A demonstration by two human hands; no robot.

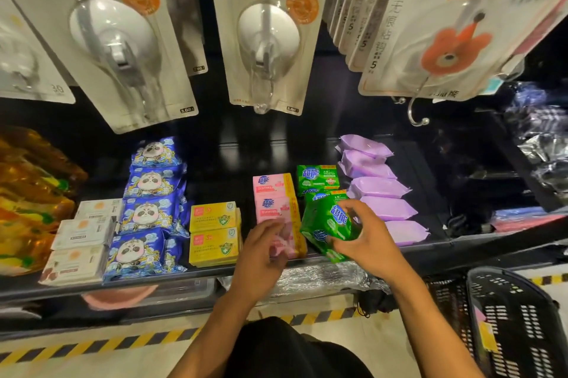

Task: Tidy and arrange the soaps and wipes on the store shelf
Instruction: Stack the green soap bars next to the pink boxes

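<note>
A black store shelf (221, 156) carries rows of goods. My right hand (368, 242) grips a green soap pack (327, 225), tilted and lifted at the shelf's front. Behind it lie two more green soap packs (318, 179). My left hand (262, 257) rests on the front pink soap box (284, 242), fingers closed over its near end; more pink soap boxes (272, 190) line up behind. Yellow soap boxes (213, 231) sit to the left. Purple wipe packs (381, 190) run in a column on the right. Blue panda wipe packs (150, 208) stand further left.
White soap boxes (81, 239) and orange-yellow bags (27, 199) fill the shelf's left end. Carded suction hooks (123, 39) hang overhead, close above the shelf. A black shopping basket (507, 322) stands on the floor at my right. Hazard tape (92, 344) marks the floor.
</note>
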